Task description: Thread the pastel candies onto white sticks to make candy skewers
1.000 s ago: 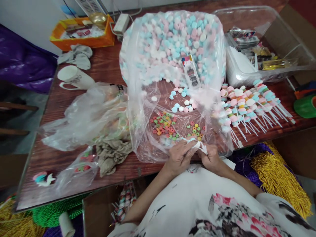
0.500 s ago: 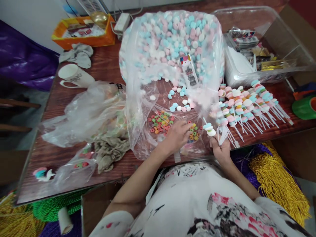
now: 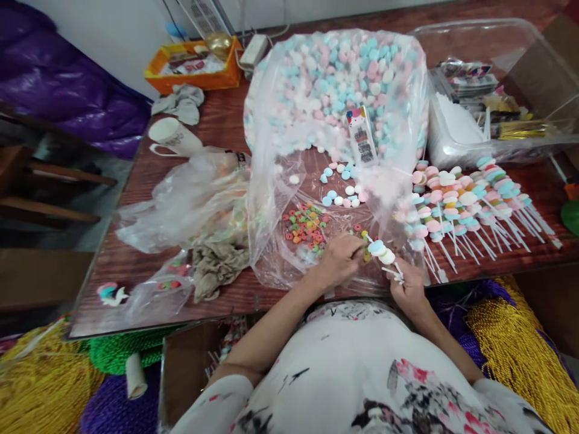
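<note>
One candy-strung stick [image 3: 382, 252] is in the right hand [image 3: 408, 288]. Left of that grip lie two cloths [image 3: 219, 268], one mug [image 3: 175, 137], one orange box [image 3: 199, 81]; beyond right, one clear bin [image 3: 452, 152].

I think I'm looking into a small workshop. A big bag of candy-like bits [image 3: 335, 78] and many loaded sticks [image 3: 470, 199] lie on the table [image 3: 217, 123], with yellow cords [image 3: 520, 352] heaped below.

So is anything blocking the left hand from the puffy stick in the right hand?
Nothing visible blocks the left hand from the puffy stick that the right hand holds. Coloured rings show in the gap, seemingly lying below.
</note>
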`<state>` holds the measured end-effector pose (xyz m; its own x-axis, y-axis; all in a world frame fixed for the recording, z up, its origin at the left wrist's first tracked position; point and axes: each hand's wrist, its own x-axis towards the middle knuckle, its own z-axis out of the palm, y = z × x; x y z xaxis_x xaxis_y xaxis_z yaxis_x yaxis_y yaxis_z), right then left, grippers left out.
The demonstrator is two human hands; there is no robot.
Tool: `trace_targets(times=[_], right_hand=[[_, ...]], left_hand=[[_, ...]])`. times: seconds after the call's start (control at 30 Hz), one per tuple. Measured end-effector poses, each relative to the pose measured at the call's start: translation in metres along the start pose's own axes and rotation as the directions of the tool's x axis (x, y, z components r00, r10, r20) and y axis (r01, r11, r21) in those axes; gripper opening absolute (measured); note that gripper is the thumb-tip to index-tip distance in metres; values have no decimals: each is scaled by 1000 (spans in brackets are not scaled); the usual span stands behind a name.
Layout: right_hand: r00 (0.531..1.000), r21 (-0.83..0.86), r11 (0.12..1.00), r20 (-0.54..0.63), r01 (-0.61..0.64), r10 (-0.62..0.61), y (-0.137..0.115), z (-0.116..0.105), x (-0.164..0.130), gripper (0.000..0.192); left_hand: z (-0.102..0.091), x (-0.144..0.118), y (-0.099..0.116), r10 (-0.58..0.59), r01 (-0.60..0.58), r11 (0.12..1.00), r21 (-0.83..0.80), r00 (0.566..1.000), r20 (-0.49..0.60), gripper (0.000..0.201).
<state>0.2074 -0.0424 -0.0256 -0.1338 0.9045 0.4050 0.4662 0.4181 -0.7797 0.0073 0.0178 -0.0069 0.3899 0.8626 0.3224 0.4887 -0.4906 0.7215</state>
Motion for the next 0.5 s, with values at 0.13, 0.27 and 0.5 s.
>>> trace_targets(times=[0.13,0.27,0.5], right_hand=[[997,-28,997,26,68,-68,-8,1,1,33],[983,-26,994,155,105,-100,-21,6,6,30],[944,-70,982,297,173,-145,-39,20,24,32]], left_hand=[[-12,-10,5,-487,289,707,-646,861,-148,28],[-31,-21,12,-626,236,403,-884,776,-78,29],[-46,-41,6,-618,43,473,-880,728,-297,24]])
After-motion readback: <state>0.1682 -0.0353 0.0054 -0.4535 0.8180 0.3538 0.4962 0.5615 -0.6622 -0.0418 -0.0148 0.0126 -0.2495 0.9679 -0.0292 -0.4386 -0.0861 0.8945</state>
